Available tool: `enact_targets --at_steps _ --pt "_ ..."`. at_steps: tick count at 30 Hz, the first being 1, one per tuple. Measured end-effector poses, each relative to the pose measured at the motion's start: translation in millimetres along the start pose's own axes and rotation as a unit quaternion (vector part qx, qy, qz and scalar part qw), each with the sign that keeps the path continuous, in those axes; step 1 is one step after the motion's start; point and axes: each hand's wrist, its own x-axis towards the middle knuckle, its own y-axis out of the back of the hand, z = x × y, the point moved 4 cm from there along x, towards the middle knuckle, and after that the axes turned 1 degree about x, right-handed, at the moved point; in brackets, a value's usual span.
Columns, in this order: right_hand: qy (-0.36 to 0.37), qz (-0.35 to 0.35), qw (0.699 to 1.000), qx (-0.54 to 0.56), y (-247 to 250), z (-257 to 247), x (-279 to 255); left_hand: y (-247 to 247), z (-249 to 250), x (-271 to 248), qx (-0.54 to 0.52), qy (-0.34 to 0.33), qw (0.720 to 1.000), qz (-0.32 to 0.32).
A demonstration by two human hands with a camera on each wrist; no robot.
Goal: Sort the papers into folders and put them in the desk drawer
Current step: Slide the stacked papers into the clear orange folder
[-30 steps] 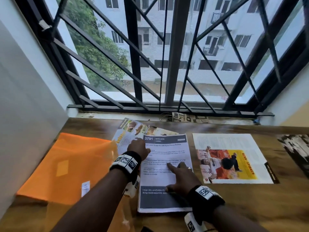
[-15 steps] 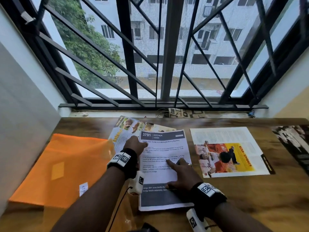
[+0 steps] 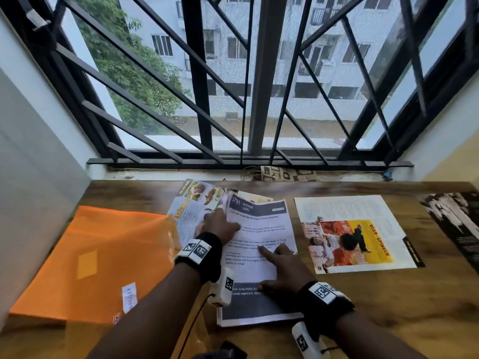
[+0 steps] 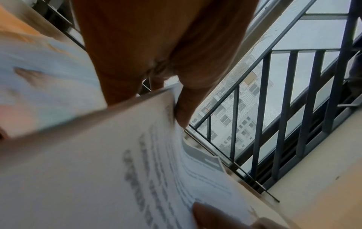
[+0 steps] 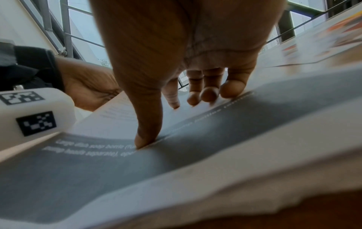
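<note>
1. White kitchen sheet (image 3: 259,244), printed with grey bands, lies at the centre of the wooden desk (image 3: 363,301) on top of a thin stack; its 11 o'clock corner is lifted off the desk.
2. My left hand (image 3: 220,225) grips that sheet's left edge, thumb on top, fingers curled under, as the left wrist view shows.
3. My right hand (image 3: 282,270) lies spread on the sheet's lower half, fingertips (image 5: 233,89) and thumb pressing it flat, fingers nearly straight, nothing grasped.
4. Count: one orange folder (image 3: 103,255) at 9 o'clock of the sheet, one animal leaflet (image 3: 191,206) partly beneath it at 11 o'clock, one sports page (image 3: 352,234) at 3 o'clock, one dark print (image 3: 456,218) at the desk's right edge.
5. Both forearms reach forward from 6 o'clock, each wrist wearing a black band.
</note>
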Motion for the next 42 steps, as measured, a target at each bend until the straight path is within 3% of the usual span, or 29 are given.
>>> enact_targets --at_steps 6,9,14,16,18,21,25,28,33,38,42 --pt "0.002 -0.004 1.0 -0.004 -1.0 1.3 0.7 -1.7 -3.3 -13.3 -0.223 0.007 0.975 0.01" --pt "0.003 0.001 1.0 0.003 0.7 -0.7 -1.3 -13.5 -6.5 -24.1 -0.282 0.005 0.959 -0.028" --pt "0.005 0.003 1.0 -0.001 2.2 -2.4 -2.3 -21.4 -12.4 -33.9 -0.246 -0.04 0.968 -0.009" --pt "0.001 0.042 0.998 0.053 7.6 -4.1 -6.9 -20.5 -13.7 -35.1 -0.249 -0.055 0.967 0.007" --pt "-0.032 0.161 0.978 0.131 25.2 5.3 -9.0 -16.6 -10.4 -41.0 -0.28 -0.067 0.958 0.008" --pt "-0.116 0.311 0.921 0.202 53.8 33.1 -8.4 -12.0 -4.2 -51.4 -0.341 -0.081 0.937 -0.017" --pt "-0.117 0.274 0.848 0.439 62.6 38.8 -2.5 -6.2 6.5 -66.0 -0.377 -0.125 0.916 -0.063" --pt "-0.099 0.25 0.8 0.536 64.1 33.7 -2.1 4.4 15.3 -75.0 -0.385 -0.16 0.908 -0.041" --pt "-0.022 0.324 0.794 0.514 99.9 2.5 -13.9 26.7 33.7 -84.5 -0.398 -0.224 0.89 0.009" --pt "0.056 0.397 0.765 0.504 123.1 -24.8 -24.9 35.1 38.3 -86.6 -0.445 -0.293 0.845 0.05" --pt "0.046 0.396 0.766 0.505 101.5 -21.9 -20.1 19.9 26.4 -77.5 -0.421 -0.287 0.858 0.056"
